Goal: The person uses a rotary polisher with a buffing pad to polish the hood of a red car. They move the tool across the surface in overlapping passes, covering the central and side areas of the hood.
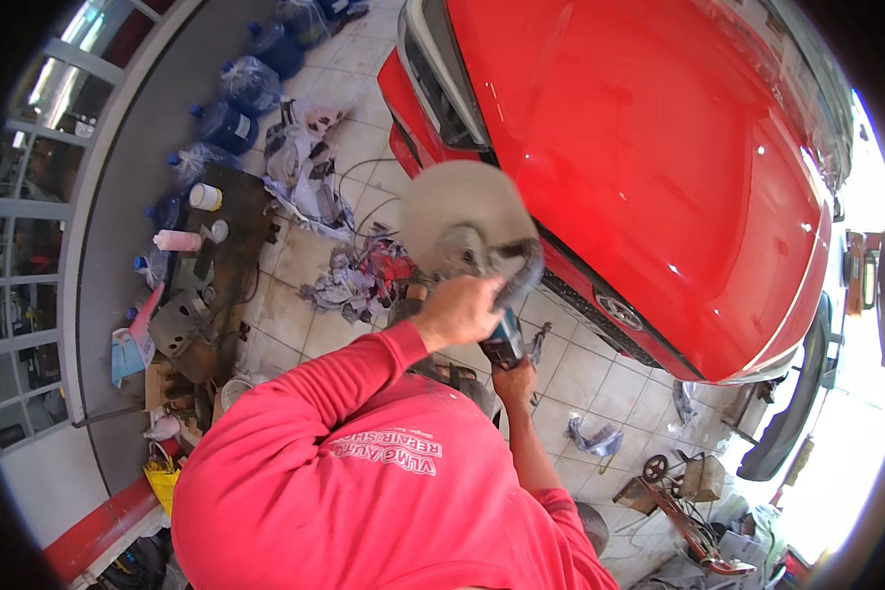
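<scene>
I hold a power polisher (502, 339) with a large round beige pad (462, 202) tilted up in front of me. My left hand (465, 313) is closed around its front part, close behind the pad. Lower down, my right hand (514, 381) is wrapped round the dark body of the tool. Motion smears the pad's rim a little. The pad overlaps the front edge of a red car hood (649, 197) in the view; whether it touches the car I cannot tell. The hands partly hide the polisher's grip.
Large blue water jugs (228, 128) line the left wall. A dark workbench (228, 256) bears a white tub (206, 197) and a pink bottle (178, 240). Crumpled rags (349, 285) and plastic sheeting (305, 167) lie on the tiles. Scattered parts (678, 492) lie at the lower right.
</scene>
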Demonstrator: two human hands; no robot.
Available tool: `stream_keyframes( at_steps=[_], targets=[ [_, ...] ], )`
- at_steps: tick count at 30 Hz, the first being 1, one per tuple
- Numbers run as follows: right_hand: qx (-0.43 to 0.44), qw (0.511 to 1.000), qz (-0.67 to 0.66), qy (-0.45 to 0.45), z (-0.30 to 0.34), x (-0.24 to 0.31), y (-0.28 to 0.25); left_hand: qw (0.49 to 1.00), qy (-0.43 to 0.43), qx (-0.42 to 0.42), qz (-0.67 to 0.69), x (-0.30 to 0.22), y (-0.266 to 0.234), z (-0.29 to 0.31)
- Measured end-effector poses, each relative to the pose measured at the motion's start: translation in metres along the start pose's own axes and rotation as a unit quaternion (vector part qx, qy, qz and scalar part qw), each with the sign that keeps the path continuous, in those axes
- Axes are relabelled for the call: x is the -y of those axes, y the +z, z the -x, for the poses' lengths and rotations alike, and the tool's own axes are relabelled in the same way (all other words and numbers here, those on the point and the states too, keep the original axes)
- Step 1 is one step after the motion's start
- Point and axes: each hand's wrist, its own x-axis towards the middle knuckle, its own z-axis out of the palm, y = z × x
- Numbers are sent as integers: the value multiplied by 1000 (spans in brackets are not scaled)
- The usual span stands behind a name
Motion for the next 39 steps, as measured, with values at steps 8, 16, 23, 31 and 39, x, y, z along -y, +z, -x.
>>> stream_keyframes(
  at_steps=[8, 16, 23, 31, 39],
  targets=[
    [227, 973, -41, -29, -61, 70, -4, 998, -14, -60, 6, 88, -30, -27],
    [435, 898, 42, -47, -138, 49, -61, 998, -9, -65, 18, 58, 54, -17],
    [343, 886, 135, -282, -138, -89, -72, 999, 35, 2, 36, -22, 181, -12],
    [299, 920, 0, -251, -129, -106, -86, 999, 31, -11, 33, -30, 198, -11],
    [352, 892, 92, -267, -180, 26, 7, 993, -62, -100, 13, 46, 125, -14]
  ],
)
